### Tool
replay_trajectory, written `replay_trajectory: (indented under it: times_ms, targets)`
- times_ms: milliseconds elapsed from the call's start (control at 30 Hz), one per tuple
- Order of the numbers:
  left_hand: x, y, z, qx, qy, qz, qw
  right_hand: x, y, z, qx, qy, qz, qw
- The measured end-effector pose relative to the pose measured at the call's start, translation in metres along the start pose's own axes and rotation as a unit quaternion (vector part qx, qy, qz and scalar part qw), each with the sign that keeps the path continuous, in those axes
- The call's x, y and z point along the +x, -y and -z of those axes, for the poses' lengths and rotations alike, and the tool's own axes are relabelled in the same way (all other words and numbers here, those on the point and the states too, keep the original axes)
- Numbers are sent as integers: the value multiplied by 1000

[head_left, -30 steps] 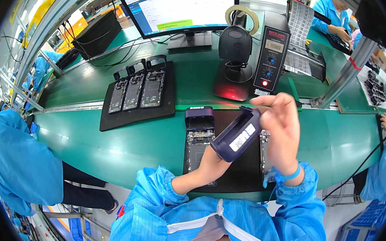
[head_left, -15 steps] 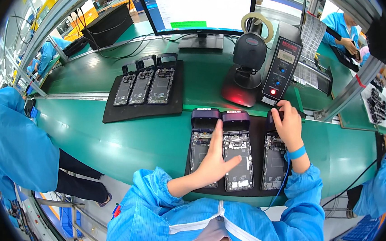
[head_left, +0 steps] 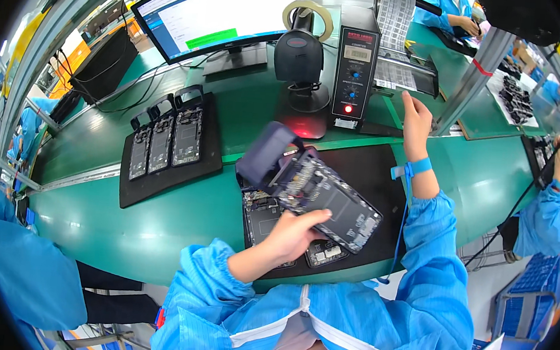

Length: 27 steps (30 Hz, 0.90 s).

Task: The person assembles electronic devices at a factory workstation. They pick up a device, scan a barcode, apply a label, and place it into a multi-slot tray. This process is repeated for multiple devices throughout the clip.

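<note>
My left hand (head_left: 295,237) grips a black phone-like device (head_left: 330,202), its thumb over the near edge. The device is tilted above the mat, circuit board exposed, with a dark hood-like part (head_left: 267,153) raised at its far end. Beneath it on the black mat (head_left: 378,183) lie two similar opened devices, partly covered; one shows its board (head_left: 260,216) beside my left hand. My right hand (head_left: 417,123) is raised just right of the label dispenser (head_left: 403,73), fingers loosely extended, with nothing visible in them. A blue wrist strap (head_left: 412,169) with a cord circles that wrist.
Another black mat (head_left: 207,176) at left carries three opened devices (head_left: 188,135). Behind stand a monitor (head_left: 220,15), a black scanner on a stand (head_left: 300,58) with a tape roll, and a black counter box (head_left: 354,69). Co-workers in blue sit at left (head_left: 30,260) and right (head_left: 546,216).
My left hand has taken hold of a device, now lifted and turned over the mat. My right hand has let go of the device's hooded end and moved up beside the label dispenser.
</note>
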<state>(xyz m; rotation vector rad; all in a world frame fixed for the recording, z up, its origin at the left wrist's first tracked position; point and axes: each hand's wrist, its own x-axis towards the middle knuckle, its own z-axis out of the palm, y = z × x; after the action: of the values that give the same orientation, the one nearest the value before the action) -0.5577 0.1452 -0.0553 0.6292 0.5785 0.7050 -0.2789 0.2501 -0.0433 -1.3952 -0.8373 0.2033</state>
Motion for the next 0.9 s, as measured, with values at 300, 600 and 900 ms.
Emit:
replay_trajectory:
  times_ms: [300, 600, 900]
  targets:
    - [-51, -39, 49, -18, -83, -86, 993, -14, 22, -43, 164, 59, -116, 978]
    - [16, -82, 35, -111, -58, -150, 981, -74, 34, -108, 224, 189, -132, 947]
    - [80, -112, 43, -137, -78, -237, 959, -65, 102, -40, 406, 69, 26, 911]
